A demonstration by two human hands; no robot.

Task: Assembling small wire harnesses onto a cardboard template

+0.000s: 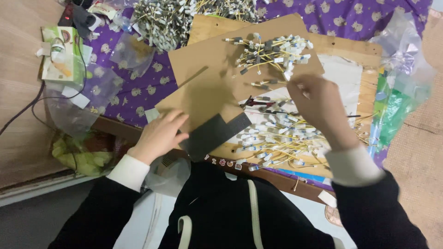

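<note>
My left hand [159, 133] rests flat on the near corner of a brown cardboard sheet [207, 87], its fingers spread next to a dark grey foam strip [214, 133]. My right hand [323, 108] hovers over the board with fingers pinched near a yellow wire piece [290, 76] from the upper pile of wires with white tags [272, 50]. A second, looser pile of tagged yellow wires [281, 138] lies under and in front of my right wrist. Whether the fingers hold a wire is unclear through blur.
A large heap of similar wires [175, 18] sits at the back on a purple patterned cloth [143, 87]. A green and white box [60, 53] and clear plastic bags [74, 106] lie left. A crumpled clear and green bag [397, 87] lies right. A wooden board [364, 69] carries the cardboard.
</note>
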